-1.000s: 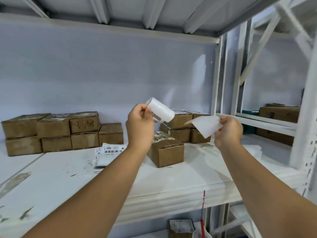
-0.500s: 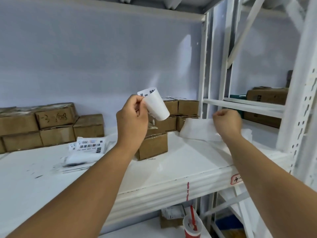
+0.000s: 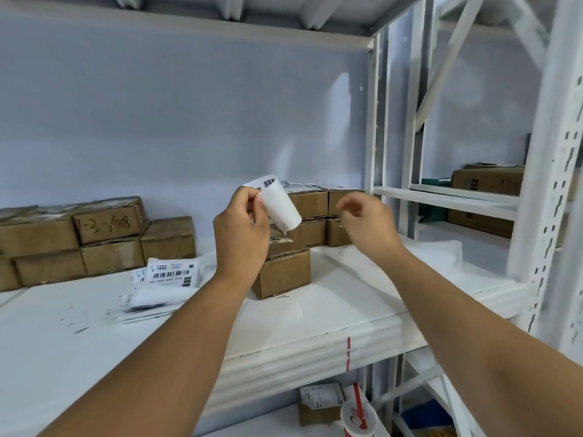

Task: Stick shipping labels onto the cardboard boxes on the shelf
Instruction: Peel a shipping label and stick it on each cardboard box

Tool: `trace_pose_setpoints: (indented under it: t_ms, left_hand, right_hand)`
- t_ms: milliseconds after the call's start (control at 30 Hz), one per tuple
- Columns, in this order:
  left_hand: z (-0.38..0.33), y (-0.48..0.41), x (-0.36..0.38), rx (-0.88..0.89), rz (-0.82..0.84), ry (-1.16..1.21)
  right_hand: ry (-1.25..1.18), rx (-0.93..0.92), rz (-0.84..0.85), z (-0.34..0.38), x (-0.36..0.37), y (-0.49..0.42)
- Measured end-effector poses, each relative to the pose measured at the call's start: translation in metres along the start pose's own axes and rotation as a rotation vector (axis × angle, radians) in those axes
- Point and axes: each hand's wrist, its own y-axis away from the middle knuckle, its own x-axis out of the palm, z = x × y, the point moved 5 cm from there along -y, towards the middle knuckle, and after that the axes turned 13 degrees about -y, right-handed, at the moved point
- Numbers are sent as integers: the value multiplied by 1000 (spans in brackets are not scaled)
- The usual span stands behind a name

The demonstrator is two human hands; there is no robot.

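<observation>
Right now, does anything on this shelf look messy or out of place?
Yes. The label stack lies fanned and askew left of the front box, and loose white sheets lie rumpled at the right end of the shelf. The label pinched in the left hand curls over; the right hand holds nothing.

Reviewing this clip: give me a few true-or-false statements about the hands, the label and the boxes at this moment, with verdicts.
1. The left hand pinches a curled label. True.
2. The right hand holds a sheet of paper. False: it holds nothing, and its fingers are loosely bent.
3. A stack of labels lies on the shelf, left of the single box in front. True.
4. The curled label is stuck on that single box. False: the left hand holds it up in the air, clear of every box.
</observation>
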Motion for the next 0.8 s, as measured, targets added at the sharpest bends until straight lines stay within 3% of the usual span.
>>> trace_pose_setpoints:
  t_ms: [100,233,433,667,800]
  left_hand:
    - [-7,3,-4,57,-33,-65]
    - [-15,6,-4,143,-26,-61]
    - [-14,5,3,213,56,2]
    - [-13,7,11,212,131,-25]
    - [-13,6,11,166,139,96]
  right_hand:
    - [-422,153,129,24,35,0]
    - [-712,268,239,47,66,7]
    - [-856,409,288,42,82,4]
    - [-996,421,374,25,86,3]
    - [-1115,413,448,27,85,8]
